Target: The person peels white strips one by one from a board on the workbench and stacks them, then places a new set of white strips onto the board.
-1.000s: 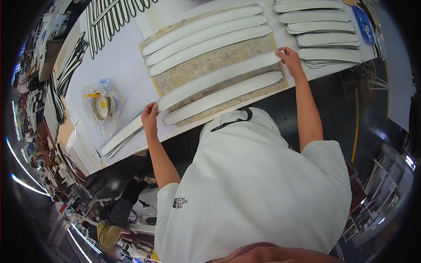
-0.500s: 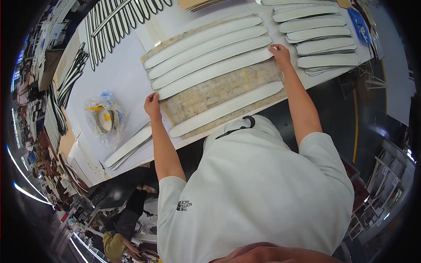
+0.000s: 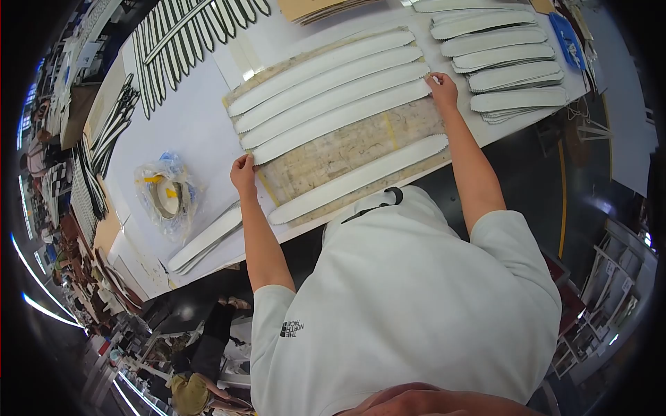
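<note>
My left hand pinches the left end of a long white strip with notched ends. My right hand has its fingers closed on the strip's right end. The strip lies on a stained, yellowish board, just below three similar strips arranged side by side. Closer to my body, another white strip rests along the board's near edge. Left of it, beside my left forearm, is a small stack of white strips.
Piles of white strips line the table's right side near a blue tray. A plastic bag with a tape roll sits at left. Dark-edged strips spread at the far left; cardboard lies at the back. A person is lower left.
The view has shifted slightly, so the table contents appear a little lower. Both hands stay at the ends of the same strip, which lies in about the same place on the board.
</note>
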### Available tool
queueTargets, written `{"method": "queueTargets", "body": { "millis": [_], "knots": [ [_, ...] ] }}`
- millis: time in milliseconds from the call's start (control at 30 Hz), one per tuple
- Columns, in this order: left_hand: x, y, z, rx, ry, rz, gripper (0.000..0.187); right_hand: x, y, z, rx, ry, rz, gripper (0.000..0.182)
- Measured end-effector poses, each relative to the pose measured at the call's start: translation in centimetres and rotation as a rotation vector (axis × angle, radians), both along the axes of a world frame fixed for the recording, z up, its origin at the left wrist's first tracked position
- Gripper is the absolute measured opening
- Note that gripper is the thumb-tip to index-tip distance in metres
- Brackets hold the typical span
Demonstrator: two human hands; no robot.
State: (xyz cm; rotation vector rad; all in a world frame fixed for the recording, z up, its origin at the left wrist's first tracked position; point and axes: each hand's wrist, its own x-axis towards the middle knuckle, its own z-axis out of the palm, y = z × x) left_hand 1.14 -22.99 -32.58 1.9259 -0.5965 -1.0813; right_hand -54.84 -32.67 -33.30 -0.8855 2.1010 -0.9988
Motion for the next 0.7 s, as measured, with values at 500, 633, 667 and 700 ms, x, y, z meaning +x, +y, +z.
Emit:
{"method": "queueTargets", "body": {
  "millis": [500,633,667,700],
  "knots": [
    [0.1,0.0,0.6,-0.008,0.045,0.017,0.020,-0.6,0.0,-1.9,0.055,0.036,-0.008,0.037],
    [0.4,0.0,0.3,0.000,0.044,0.010,0.021,-0.8,0.0,-2.5,0.043,0.060,0.017,0.036],
    [0.4,0.1,0.1,-0.007,0.043,0.020,0.022,-0.9,0.1,-2.7,0.031,0.059,0.022,0.036],
    [0.4,0.2,0.1,-0.012,0.040,0.031,0.023,-1.0,0.3,-2.3,-0.027,0.179,0.038,0.036]
  ]
}}
